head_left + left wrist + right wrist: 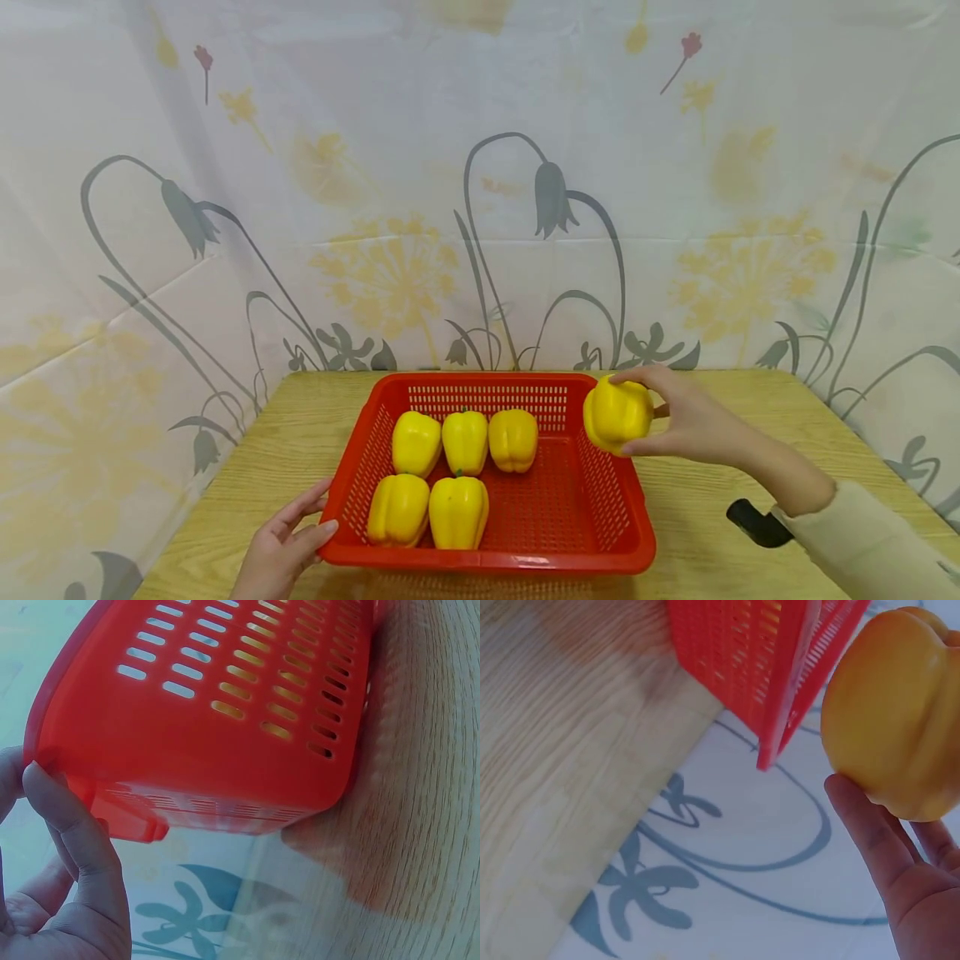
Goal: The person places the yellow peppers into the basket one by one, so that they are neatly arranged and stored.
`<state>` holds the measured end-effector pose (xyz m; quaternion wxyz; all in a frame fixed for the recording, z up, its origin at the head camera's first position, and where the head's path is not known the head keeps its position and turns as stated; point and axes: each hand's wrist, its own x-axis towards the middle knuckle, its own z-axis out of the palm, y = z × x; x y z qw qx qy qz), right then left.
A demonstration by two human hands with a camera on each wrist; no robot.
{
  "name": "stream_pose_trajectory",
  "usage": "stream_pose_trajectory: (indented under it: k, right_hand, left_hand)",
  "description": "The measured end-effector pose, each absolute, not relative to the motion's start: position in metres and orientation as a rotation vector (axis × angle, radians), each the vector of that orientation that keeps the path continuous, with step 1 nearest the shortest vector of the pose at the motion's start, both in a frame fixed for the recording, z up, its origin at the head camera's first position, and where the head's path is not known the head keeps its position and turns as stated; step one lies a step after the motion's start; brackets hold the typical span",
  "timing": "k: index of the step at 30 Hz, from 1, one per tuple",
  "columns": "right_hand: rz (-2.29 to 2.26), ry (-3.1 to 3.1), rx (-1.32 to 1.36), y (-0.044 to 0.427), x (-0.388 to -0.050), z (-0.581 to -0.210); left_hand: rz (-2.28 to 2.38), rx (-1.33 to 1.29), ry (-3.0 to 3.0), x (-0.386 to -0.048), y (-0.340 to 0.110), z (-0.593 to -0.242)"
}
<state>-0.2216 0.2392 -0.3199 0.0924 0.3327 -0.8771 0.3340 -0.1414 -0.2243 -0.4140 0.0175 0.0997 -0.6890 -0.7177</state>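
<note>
A red plastic basket (525, 562) with slotted walls stands on the wooden table. Several yellow bell peppers (465, 442) lie in its left and middle part, in two rows. My left hand (288, 537) grips the basket's left rim between thumb and fingers; the left wrist view shows the thumb (64, 806) at the rim. Over the basket's right rim, my right hand (675, 417) holds another yellow bell pepper (618, 414) between thumb and fingers. That pepper is above the rim, and in the right wrist view it appears beside the basket wall (727, 660).
The wooden table (720, 500) extends on both sides of the basket. Behind it hangs a pale sheet (480, 100) printed with flowers. A black strap-like piece (757, 523) sticks out by the right sleeve (870, 533).
</note>
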Motion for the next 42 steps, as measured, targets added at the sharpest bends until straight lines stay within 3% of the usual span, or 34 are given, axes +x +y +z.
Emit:
stream_pose_trajectory:
  k: [24, 42]
  right_hand:
    - [0.665, -2.887, 1.327, 0.161, -0.220, -0.303]
    - [0.768, -2.996, 1.455, 0.108, -0.249, -0.317]
  left_hand:
    - [-2.197, 0.329, -2.149, -0.140, -0.228, -0.415]
    - [-2.201, 0.319, -2.142, -0.139, -0.223, -0.413]
